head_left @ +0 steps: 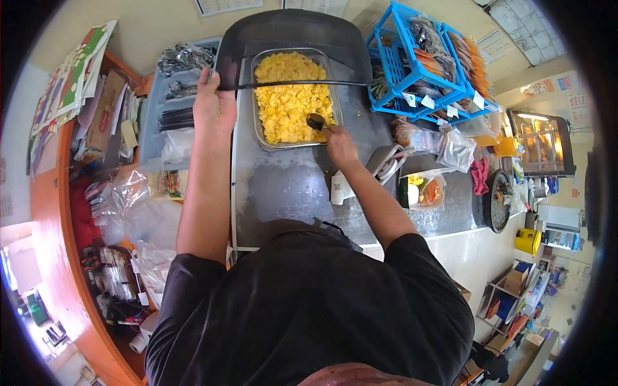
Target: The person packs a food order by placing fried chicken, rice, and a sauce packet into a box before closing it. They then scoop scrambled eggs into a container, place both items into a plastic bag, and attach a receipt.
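A clear rectangular tray (336,96) stands on the counter, filled with yellow lumpy food (290,106) that looks like scrambled egg. My right hand (341,147) is closed round the handle of a dark spoon (315,121), whose bowl rests on the food near the tray's right side. A large dark see-through cover (290,29) is raised over the far part of the tray. My left hand (214,103) grips the cover's front left corner, thumb and fingers at its edge. The food's far end shows through the cover.
Blue baskets (412,64) with packets stand to the right. A grey cutlery organizer (151,116) lies left. Nearer are a white paper (341,188), a container of vegetables (425,191) and a round dark pan (499,199). An orange wooden shelf edge (64,257) borders the left.
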A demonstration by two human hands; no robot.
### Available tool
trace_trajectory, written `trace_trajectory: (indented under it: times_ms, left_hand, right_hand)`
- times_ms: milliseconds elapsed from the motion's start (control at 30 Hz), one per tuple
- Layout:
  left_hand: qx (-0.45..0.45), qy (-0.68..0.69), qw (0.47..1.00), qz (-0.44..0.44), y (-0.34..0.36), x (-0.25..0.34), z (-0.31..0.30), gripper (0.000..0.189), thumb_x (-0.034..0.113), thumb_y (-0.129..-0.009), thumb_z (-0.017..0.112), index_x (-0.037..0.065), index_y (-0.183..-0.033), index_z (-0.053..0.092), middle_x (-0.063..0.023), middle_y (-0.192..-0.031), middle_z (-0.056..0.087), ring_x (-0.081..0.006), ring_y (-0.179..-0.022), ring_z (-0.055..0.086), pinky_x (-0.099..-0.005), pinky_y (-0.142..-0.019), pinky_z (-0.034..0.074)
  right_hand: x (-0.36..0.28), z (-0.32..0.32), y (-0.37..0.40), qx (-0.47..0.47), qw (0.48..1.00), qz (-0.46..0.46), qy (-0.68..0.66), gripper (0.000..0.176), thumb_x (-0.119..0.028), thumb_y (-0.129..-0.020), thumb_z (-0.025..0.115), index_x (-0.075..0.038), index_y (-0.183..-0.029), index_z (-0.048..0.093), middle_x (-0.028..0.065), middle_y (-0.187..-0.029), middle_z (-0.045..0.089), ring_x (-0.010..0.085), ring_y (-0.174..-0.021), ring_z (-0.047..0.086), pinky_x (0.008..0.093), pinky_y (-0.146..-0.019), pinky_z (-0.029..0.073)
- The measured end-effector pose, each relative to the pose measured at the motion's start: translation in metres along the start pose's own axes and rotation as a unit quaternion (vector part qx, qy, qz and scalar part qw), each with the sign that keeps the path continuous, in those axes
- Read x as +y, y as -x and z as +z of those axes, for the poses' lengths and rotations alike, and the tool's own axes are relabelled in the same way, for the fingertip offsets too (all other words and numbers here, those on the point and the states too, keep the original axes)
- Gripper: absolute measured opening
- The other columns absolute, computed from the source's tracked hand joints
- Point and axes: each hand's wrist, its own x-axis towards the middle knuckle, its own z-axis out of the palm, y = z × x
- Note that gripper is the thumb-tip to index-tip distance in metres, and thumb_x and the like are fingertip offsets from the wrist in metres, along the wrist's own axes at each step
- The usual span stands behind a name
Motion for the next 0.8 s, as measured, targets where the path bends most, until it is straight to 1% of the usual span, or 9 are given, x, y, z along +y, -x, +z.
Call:
trace_trajectory:
  times_ms: [33, 133, 233, 300, 400, 533, 600, 700, 800]
  left_hand:
    - [0.009, -0.005, 1.000, 0.000, 0.002, -0.001, -0.006, 0.047, -0.007, -0.100, 0.038, 0.003, -0.144, 0.024, -0.0299, -0.137, 0.041, -0.0402, -0.126, 0.052, -0.0516, -0.112, 0.043]
    - [0.032, -0.020, 0.999, -0.009, 0.018, -0.013, -0.047, 0.043, -0.006, -0.100, 0.041, 0.003, -0.141, 0.031, -0.0258, -0.135, 0.047, -0.0366, -0.124, 0.054, -0.0497, -0.112, 0.044]
    - [0.040, -0.034, 0.998, -0.021, 0.037, -0.030, -0.092, 0.036, -0.005, -0.100, 0.044, 0.004, -0.135, 0.040, -0.0208, -0.131, 0.051, -0.0315, -0.120, 0.057, -0.0481, -0.111, 0.046]
    - [0.048, -0.042, 0.998, -0.027, 0.048, -0.037, -0.113, 0.033, -0.004, -0.100, 0.046, 0.005, -0.131, 0.045, -0.0179, -0.129, 0.054, -0.0281, -0.117, 0.059, -0.0475, -0.109, 0.047]
    - [0.063, -0.032, 0.997, -0.032, 0.053, -0.043, -0.129, 0.031, -0.004, -0.100, 0.046, 0.005, -0.129, 0.046, -0.0171, -0.127, 0.055, -0.0269, -0.114, 0.060, -0.0466, -0.108, 0.049]
    - [0.049, -0.056, 0.997, -0.034, 0.055, -0.048, -0.147, 0.032, -0.004, -0.100, 0.046, 0.006, -0.131, 0.046, -0.0166, -0.128, 0.055, -0.0269, -0.115, 0.059, -0.0471, -0.106, 0.049]
    - [0.047, -0.074, 0.995, -0.043, 0.059, -0.054, -0.153, 0.035, -0.003, -0.101, 0.045, 0.006, -0.134, 0.043, -0.0165, -0.130, 0.053, -0.0273, -0.116, 0.059, -0.0476, -0.106, 0.049]
    - [0.055, -0.104, 0.990, -0.075, 0.062, -0.074, -0.190, 0.043, -0.003, -0.101, 0.044, 0.009, -0.141, 0.037, -0.0172, -0.136, 0.049, -0.0293, -0.120, 0.056, -0.0504, -0.105, 0.048]
    - [0.116, -0.141, 0.974, -0.130, 0.071, -0.091, -0.206, 0.051, -0.003, -0.100, 0.044, 0.015, -0.146, 0.031, -0.0154, -0.140, 0.045, -0.0307, -0.121, 0.054, -0.0543, -0.106, 0.045]
  right_hand:
    - [0.001, -0.005, -0.004, -0.009, 1.000, -0.004, 0.021, 0.035, 0.002, -0.080, 0.060, -0.004, -0.113, 0.068, 0.0175, -0.105, 0.066, 0.0377, -0.097, 0.064, 0.0447, -0.086, 0.052]
    - [-0.020, -0.056, -0.001, 0.054, 0.998, 0.012, -0.025, 0.031, 0.000, -0.081, 0.062, -0.005, -0.111, 0.067, 0.0189, -0.107, 0.065, 0.0393, -0.097, 0.062, 0.0461, -0.085, 0.051]
    - [-0.017, -0.052, 0.042, -0.039, 0.992, 0.070, -0.097, 0.022, -0.005, -0.082, 0.065, -0.002, -0.103, 0.067, 0.0220, -0.113, 0.062, 0.0407, -0.097, 0.061, 0.0476, -0.085, 0.050]
    - [-0.019, -0.003, 0.067, -0.149, 0.963, 0.013, -0.224, 0.028, -0.005, -0.084, 0.062, -0.001, -0.112, 0.063, 0.0245, -0.117, 0.059, 0.0442, -0.098, 0.060, 0.0487, -0.085, 0.050]
    - [-0.056, 0.017, 0.044, -0.123, 0.963, 0.070, -0.228, 0.038, -0.004, -0.084, 0.061, -0.001, -0.121, 0.058, 0.0255, -0.120, 0.058, 0.0464, -0.105, 0.058, 0.0489, -0.089, 0.049]
    - [-0.062, 0.037, 0.027, -0.121, 0.971, 0.031, -0.205, 0.044, -0.006, -0.085, 0.060, -0.001, -0.128, 0.053, 0.0250, -0.123, 0.058, 0.0463, -0.112, 0.056, 0.0499, -0.093, 0.048]
    - [-0.059, 0.032, 0.030, -0.153, 0.965, -0.014, -0.214, 0.046, -0.010, -0.089, 0.059, -0.003, -0.133, 0.050, 0.0247, -0.128, 0.057, 0.0449, -0.117, 0.055, 0.0512, -0.095, 0.047]
    - [-0.082, -0.032, 0.043, -0.367, 0.909, -0.006, -0.196, 0.047, -0.013, -0.089, 0.061, -0.003, -0.134, 0.053, 0.0221, -0.125, 0.062, 0.0416, -0.117, 0.057, 0.0492, -0.097, 0.048]
    - [-0.078, -0.029, 0.125, -0.369, 0.878, -0.045, -0.302, 0.044, -0.016, -0.087, 0.066, -0.003, -0.128, 0.061, 0.0196, -0.123, 0.065, 0.0383, -0.110, 0.062, 0.0455, -0.095, 0.049]
